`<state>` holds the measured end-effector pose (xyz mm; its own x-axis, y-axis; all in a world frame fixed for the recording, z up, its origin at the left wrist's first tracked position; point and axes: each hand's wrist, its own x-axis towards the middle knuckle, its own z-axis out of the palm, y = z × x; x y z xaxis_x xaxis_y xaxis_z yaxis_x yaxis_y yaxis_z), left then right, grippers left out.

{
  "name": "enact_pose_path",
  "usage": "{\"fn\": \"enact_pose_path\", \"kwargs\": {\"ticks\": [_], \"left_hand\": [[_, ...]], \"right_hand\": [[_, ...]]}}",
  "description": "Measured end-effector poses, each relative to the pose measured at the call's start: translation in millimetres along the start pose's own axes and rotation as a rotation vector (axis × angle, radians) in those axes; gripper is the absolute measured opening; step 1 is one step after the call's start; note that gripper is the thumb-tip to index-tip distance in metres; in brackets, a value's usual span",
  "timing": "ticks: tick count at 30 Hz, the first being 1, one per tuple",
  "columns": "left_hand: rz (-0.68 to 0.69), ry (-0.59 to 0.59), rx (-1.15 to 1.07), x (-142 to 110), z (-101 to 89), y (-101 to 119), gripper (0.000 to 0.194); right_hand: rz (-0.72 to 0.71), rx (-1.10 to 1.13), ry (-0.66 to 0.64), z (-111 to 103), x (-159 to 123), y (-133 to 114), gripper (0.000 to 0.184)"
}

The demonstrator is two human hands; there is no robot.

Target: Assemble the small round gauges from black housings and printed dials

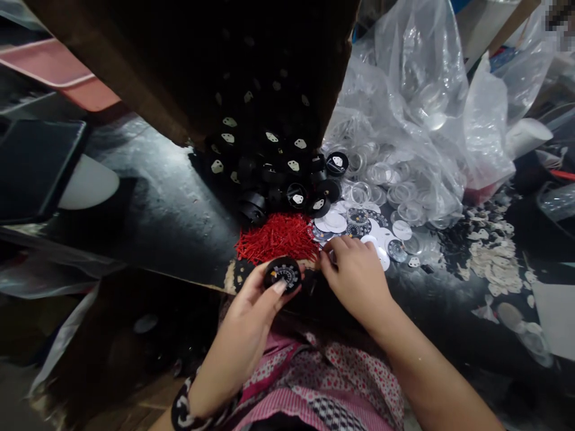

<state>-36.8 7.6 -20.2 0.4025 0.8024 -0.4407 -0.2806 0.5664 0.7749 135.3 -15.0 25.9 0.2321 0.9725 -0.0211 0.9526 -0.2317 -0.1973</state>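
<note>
One round black dial (283, 274) with pale markings and a small orange patch is at the near side of the red heap (278, 238) of slender pieces. The left hand (249, 320) pinches it, thumb over the face and fingers curled around the rim. That thumb could smudge or scuff the printing if it presses or slides, and since the dial sits by the edge of the tabletop (179, 239), a loosened pinch could drop it onto the patterned cloth (354, 365) or the floor.

The right hand (359, 284) is just right of the heap, fingers bent and drawn together at the border of the discs; whether they grip anything, I cannot tell. The red pieces look light and tangled, so a brushing fingertip could drag several out or over the edge.

Right of the heap, white and printed discs (335, 221) overlap loosely; two could cling and lift as one, or a sleeveless forearm could sweep some aside. Behind the heap, black cups (252, 205) crowd together at varied tilts, and one nudge could roll some into the red pieces. Farther right and behind, clear rings (359, 193) lie against a plastic bag (431, 114), whose shifting folds could scatter or scratch them.
</note>
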Motion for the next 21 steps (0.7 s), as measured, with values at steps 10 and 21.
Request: {"fn": "enact_pose_path", "kwargs": {"ticks": [10, 21], "left_hand": [[0.012, 0.001, -0.165, 12.3, 13.3, 6.4, 0.026], [0.001, 0.0, -0.17, 7.5, 13.3, 6.5, 0.029]], "right_hand": [[0.006, -0.053, -0.039, 8.7, 2.8, -2.4, 0.015], [-0.082, -0.174, -0.07, 2.6, 13.2, -9.5, 0.013]]}}
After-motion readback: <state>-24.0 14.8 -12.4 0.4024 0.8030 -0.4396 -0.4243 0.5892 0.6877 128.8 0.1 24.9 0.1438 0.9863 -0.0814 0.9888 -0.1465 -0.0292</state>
